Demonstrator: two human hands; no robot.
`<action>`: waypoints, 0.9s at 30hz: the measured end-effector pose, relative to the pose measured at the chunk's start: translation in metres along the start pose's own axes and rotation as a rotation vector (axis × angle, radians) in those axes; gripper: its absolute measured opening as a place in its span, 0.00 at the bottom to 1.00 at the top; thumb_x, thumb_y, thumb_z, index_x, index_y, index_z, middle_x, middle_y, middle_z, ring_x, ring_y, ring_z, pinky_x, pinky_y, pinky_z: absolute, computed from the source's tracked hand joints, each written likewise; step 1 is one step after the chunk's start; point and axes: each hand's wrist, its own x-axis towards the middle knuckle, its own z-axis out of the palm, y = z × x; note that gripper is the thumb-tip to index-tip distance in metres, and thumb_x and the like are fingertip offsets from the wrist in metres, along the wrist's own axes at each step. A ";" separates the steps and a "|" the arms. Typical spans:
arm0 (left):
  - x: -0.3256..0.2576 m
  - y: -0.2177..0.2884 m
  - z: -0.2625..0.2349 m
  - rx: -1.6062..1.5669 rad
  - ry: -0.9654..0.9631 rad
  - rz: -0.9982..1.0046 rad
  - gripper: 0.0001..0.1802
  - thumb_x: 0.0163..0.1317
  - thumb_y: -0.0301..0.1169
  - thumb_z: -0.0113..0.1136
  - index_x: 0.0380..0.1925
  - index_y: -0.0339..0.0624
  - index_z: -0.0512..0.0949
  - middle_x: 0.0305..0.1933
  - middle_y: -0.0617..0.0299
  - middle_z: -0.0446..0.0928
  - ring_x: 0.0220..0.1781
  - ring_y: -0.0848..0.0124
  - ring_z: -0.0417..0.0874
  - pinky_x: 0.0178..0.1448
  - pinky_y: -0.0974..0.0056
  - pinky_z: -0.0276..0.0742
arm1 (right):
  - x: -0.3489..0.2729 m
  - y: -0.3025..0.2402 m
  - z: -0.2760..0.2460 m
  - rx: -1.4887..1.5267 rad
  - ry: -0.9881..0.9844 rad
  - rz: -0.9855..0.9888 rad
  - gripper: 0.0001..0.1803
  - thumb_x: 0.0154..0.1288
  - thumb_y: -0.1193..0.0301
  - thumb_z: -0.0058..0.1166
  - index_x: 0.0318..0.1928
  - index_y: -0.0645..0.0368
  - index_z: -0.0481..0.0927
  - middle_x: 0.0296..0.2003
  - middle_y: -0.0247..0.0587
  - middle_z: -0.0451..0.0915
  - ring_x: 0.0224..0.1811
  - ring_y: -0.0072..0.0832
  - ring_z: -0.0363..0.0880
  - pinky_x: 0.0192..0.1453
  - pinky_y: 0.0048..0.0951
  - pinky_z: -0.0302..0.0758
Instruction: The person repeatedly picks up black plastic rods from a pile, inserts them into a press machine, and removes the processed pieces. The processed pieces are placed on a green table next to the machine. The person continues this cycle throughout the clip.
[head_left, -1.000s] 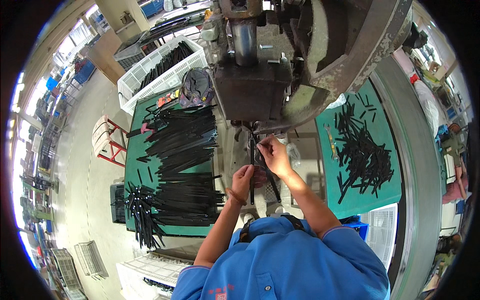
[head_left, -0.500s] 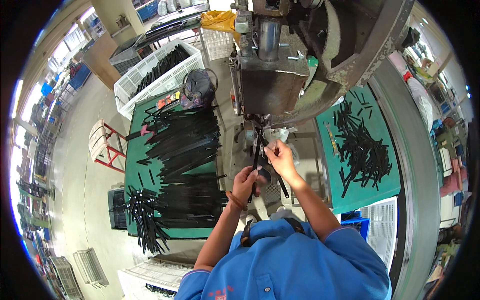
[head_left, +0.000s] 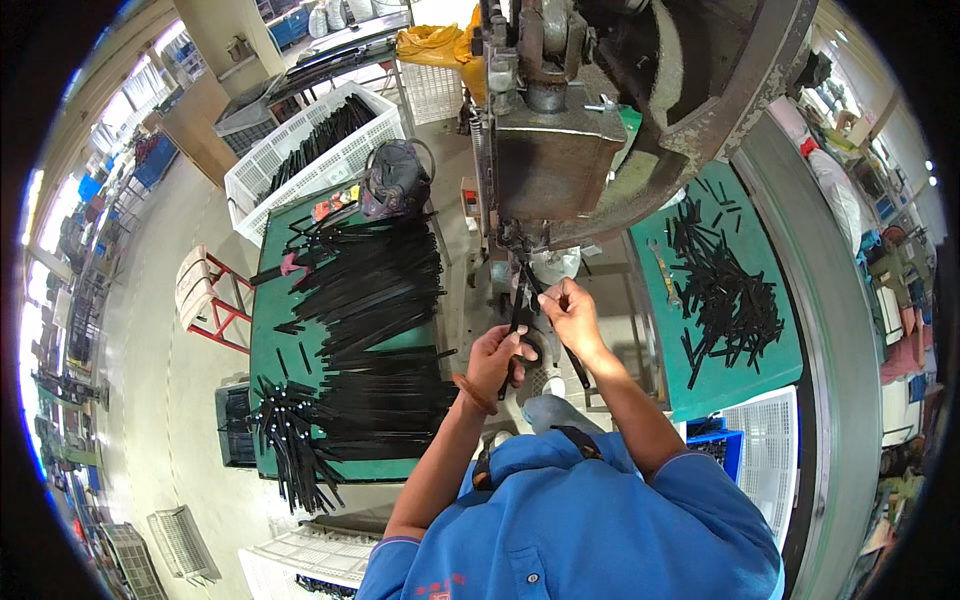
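My left hand point(head_left: 497, 360) is closed around a long flat black strip point(head_left: 517, 308). Its far end points up toward the underside of a heavy metal press point(head_left: 548, 172). A second black strip point(head_left: 577, 367) slants down past my right hand point(head_left: 572, 317), which pinches it with thumb and fingertips. Both strips come close together at their far ends under the press head. That part is dark, so I cannot tell whether they touch the tooling.
Many long black strips point(head_left: 365, 290) cover the green table point(head_left: 285, 345) on my left. Short black pieces point(head_left: 730, 300) and a wrench point(head_left: 662, 272) lie on the right green table point(head_left: 695, 395). Beyond the left table stands a white crate point(head_left: 245, 195) of strips; a red-framed stool point(head_left: 215, 298) is farther left.
The press head has risen, and less of its shiny rod shows. My right hand has shifted slightly right. Both hands still hold the strips. A grey trouser leg now shows below them.
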 end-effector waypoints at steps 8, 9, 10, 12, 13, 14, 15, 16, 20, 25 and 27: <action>-0.004 0.007 0.002 0.003 -0.087 0.099 0.13 0.67 0.32 0.44 0.46 0.36 0.67 0.26 0.58 0.77 0.13 0.78 0.71 0.15 0.73 0.65 | 0.006 -0.014 -0.007 -0.032 -0.045 -0.035 0.08 0.61 0.77 0.54 0.28 0.60 0.69 0.18 0.24 0.66 0.19 0.11 0.62 0.21 0.17 0.60; 0.000 0.008 -0.002 0.011 -0.140 0.113 0.14 0.67 0.33 0.44 0.49 0.37 0.67 0.29 0.59 0.78 0.16 0.78 0.74 0.18 0.73 0.68 | 0.010 -0.015 -0.006 0.022 -0.050 -0.060 0.07 0.61 0.76 0.54 0.28 0.60 0.69 0.18 0.24 0.65 0.19 0.11 0.62 0.21 0.17 0.60; 0.000 0.007 -0.001 0.019 -0.111 0.096 0.15 0.67 0.34 0.45 0.49 0.37 0.66 0.30 0.60 0.78 0.17 0.78 0.75 0.18 0.73 0.69 | 0.006 -0.017 -0.007 0.009 -0.058 -0.064 0.07 0.61 0.76 0.54 0.29 0.60 0.69 0.18 0.24 0.65 0.19 0.11 0.62 0.21 0.17 0.60; 0.001 0.007 0.002 0.037 -0.049 0.068 0.17 0.67 0.35 0.46 0.51 0.38 0.65 0.33 0.61 0.78 0.20 0.77 0.77 0.20 0.73 0.71 | -0.007 -0.024 -0.010 -0.015 -0.080 -0.080 0.06 0.61 0.76 0.54 0.29 0.60 0.70 0.17 0.24 0.65 0.19 0.11 0.62 0.21 0.16 0.59; 0.005 0.008 0.005 -0.049 -0.021 0.070 0.18 0.67 0.37 0.48 0.51 0.38 0.67 0.36 0.63 0.79 0.23 0.77 0.78 0.23 0.74 0.73 | -0.017 -0.025 -0.011 0.001 -0.095 -0.016 0.06 0.61 0.76 0.54 0.30 0.59 0.70 0.17 0.24 0.66 0.19 0.11 0.62 0.21 0.16 0.59; 0.014 0.008 0.007 -0.051 0.007 0.087 0.18 0.66 0.38 0.49 0.50 0.38 0.68 0.35 0.64 0.78 0.24 0.77 0.78 0.23 0.74 0.73 | -0.027 -0.023 -0.014 -0.043 -0.111 0.015 0.05 0.61 0.76 0.54 0.30 0.59 0.70 0.17 0.25 0.66 0.19 0.10 0.62 0.21 0.17 0.59; 0.025 0.006 0.008 -0.055 0.036 0.105 0.17 0.66 0.38 0.50 0.49 0.38 0.69 0.34 0.64 0.78 0.24 0.77 0.78 0.24 0.74 0.74 | -0.036 -0.016 -0.017 -0.069 -0.133 0.018 0.05 0.61 0.77 0.53 0.30 0.60 0.71 0.18 0.25 0.67 0.20 0.11 0.62 0.21 0.17 0.59; 0.035 0.002 0.009 -0.060 0.066 0.125 0.17 0.65 0.38 0.51 0.47 0.38 0.70 0.34 0.64 0.77 0.25 0.77 0.78 0.24 0.74 0.74 | -0.042 -0.012 -0.020 -0.095 -0.157 0.019 0.05 0.61 0.77 0.53 0.30 0.60 0.71 0.18 0.26 0.68 0.20 0.11 0.62 0.21 0.17 0.59; 0.056 -0.023 0.012 -0.087 0.187 0.219 0.11 0.63 0.37 0.55 0.35 0.40 0.77 0.26 0.69 0.74 0.18 0.80 0.72 0.19 0.74 0.65 | -0.049 -0.005 -0.026 -0.174 -0.267 -0.176 0.05 0.58 0.80 0.54 0.30 0.63 0.71 0.24 0.39 0.71 0.25 0.25 0.69 0.29 0.24 0.66; 0.051 -0.018 0.020 -0.114 0.221 0.172 0.10 0.64 0.36 0.54 0.33 0.41 0.75 0.26 0.66 0.76 0.16 0.81 0.67 0.17 0.74 0.58 | -0.045 -0.009 -0.033 -0.154 -0.297 -0.157 0.04 0.55 0.81 0.55 0.31 0.64 0.73 0.27 0.41 0.73 0.26 0.28 0.73 0.32 0.24 0.70; 0.047 -0.019 0.024 -0.095 0.241 0.159 0.09 0.64 0.36 0.53 0.33 0.41 0.75 0.26 0.65 0.76 0.15 0.81 0.67 0.17 0.75 0.58 | -0.044 -0.005 -0.037 -0.137 -0.281 -0.107 0.05 0.54 0.80 0.57 0.32 0.63 0.75 0.27 0.38 0.75 0.28 0.22 0.75 0.33 0.21 0.71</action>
